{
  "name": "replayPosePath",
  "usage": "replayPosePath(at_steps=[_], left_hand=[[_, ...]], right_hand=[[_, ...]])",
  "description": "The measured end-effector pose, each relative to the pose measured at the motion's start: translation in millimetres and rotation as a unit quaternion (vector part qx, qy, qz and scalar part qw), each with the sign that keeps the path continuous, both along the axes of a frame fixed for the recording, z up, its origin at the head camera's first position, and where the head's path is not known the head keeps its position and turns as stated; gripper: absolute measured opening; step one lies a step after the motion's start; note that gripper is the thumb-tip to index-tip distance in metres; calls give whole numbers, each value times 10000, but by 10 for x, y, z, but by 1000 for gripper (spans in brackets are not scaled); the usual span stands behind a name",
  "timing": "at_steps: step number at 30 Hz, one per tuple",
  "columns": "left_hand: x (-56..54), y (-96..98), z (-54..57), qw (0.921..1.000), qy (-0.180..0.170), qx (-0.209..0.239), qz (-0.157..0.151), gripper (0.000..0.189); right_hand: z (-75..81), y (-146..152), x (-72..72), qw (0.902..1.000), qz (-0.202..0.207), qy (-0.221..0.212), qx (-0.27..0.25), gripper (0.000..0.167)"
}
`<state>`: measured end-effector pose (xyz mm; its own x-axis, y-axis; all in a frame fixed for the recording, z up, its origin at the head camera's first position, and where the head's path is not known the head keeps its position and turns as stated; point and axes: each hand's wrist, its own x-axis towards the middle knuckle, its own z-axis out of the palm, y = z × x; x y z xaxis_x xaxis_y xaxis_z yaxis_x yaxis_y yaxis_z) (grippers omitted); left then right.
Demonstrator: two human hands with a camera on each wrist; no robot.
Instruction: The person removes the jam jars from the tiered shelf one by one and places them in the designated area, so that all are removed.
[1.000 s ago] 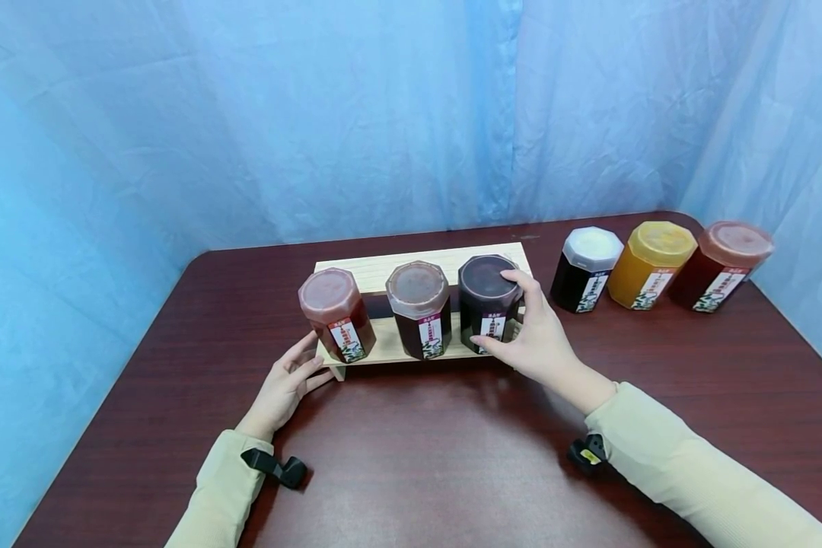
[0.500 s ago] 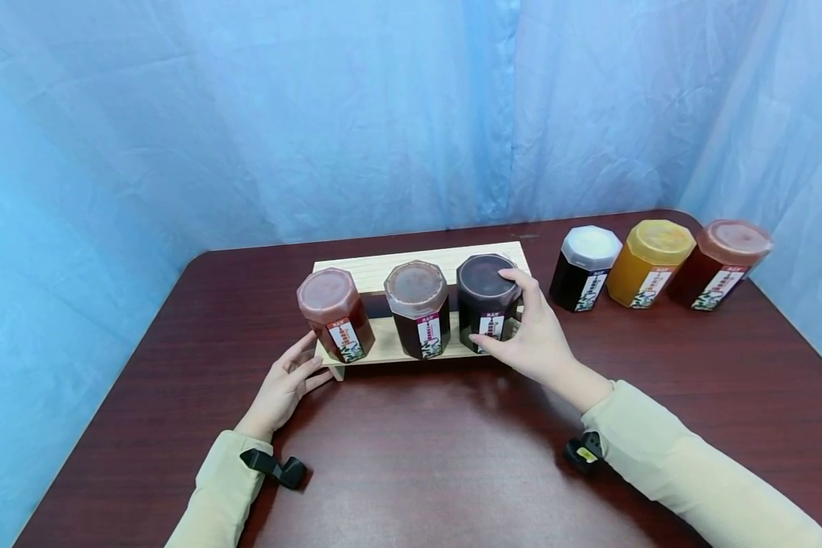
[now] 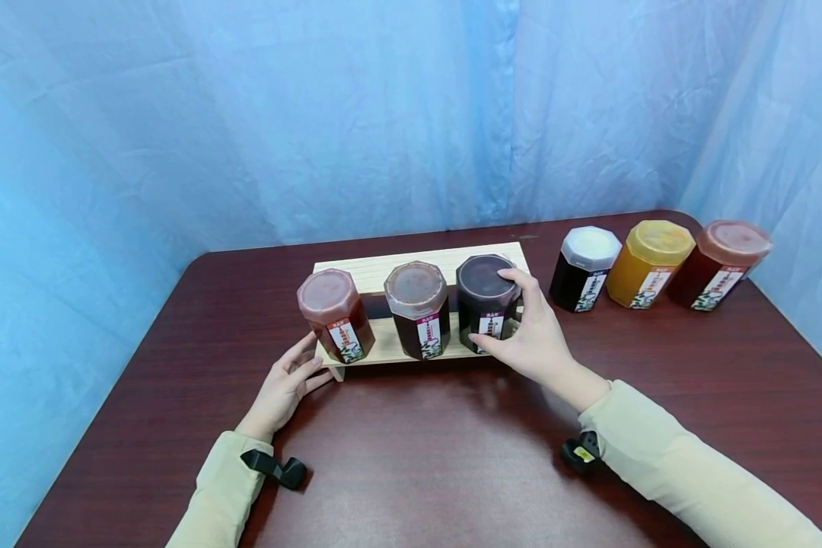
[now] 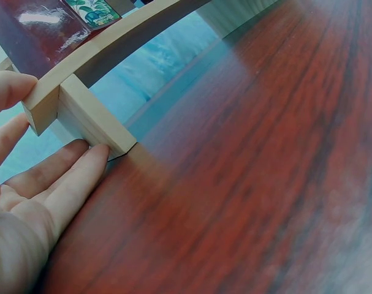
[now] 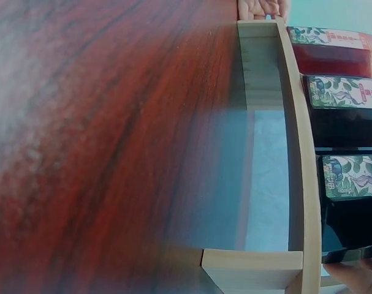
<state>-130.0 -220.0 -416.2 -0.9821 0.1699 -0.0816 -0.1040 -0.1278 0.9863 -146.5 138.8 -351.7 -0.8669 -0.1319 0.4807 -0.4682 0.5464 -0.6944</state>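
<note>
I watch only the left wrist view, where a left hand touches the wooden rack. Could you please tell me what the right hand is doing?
Observer: The right hand grips the dark-lidded jar, at the right end of the row.

Operator: Thank you. How many jars are standing on the rack?

Observer: Three: besides that one, a brown-lidded jar in the middle and a reddish jar at the left end.

Operator: And are there other jars on the table, please?

Observer: Yes, three more stand to the right of the rack: a white-lidded jar, a yellow jar and a second reddish one.
</note>
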Motion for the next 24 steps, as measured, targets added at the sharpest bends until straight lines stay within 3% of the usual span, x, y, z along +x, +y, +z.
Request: replayPosePath(at_steps=[24], left_hand=[[1, 7, 16, 10000, -57, -19, 56, 62]], right_hand=[[-9, -8, -11, 9998, -110, -146, -126, 88]])
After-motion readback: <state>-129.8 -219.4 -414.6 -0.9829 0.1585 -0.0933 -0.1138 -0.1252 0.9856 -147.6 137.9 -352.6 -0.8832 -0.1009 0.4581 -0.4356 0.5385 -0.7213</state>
